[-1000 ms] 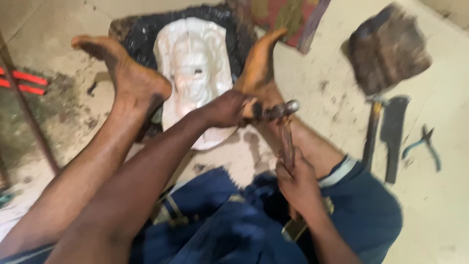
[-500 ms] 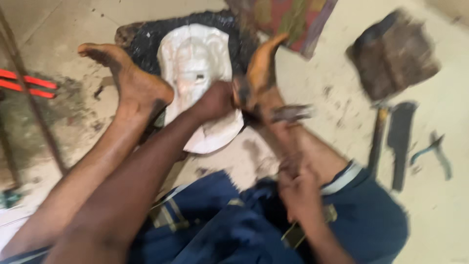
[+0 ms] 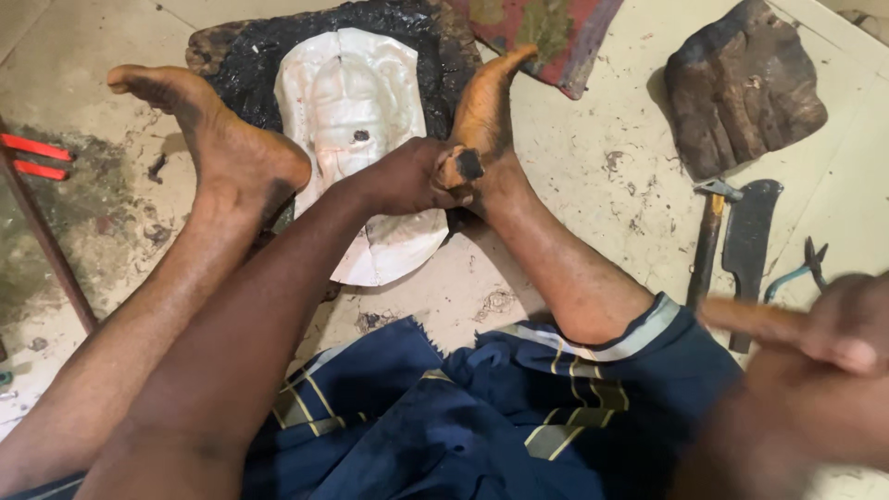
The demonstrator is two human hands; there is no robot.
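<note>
I sit on the floor with both bare feet braced against a black pitch block (image 3: 231, 60). A white embossed metal sheet (image 3: 347, 102) lies on it. My left hand (image 3: 412, 176) reaches out over the sheet's lower right part and is closed around a short punch (image 3: 466, 165), whose dark end shows beside my right foot (image 3: 486, 111). My right hand (image 3: 829, 347) is blurred at the lower right, close to the camera. It grips a wooden handle (image 3: 750, 319) whose head is hidden. My left foot (image 3: 222, 139) rests at the sheet's left edge.
On the floor to the right lie a dark carved wood block (image 3: 741, 88), a hammer (image 3: 708, 236), a flat dark blade (image 3: 748, 236) and pliers (image 3: 801, 273). A patterned cloth (image 3: 551, 28) is at the top. Red handles (image 3: 32, 156) and a thin rod (image 3: 46, 245) are at the left.
My right hand, which held the hammer at the punch, has swung back to the lower right. The left hand still keeps the punch on the sheet.
</note>
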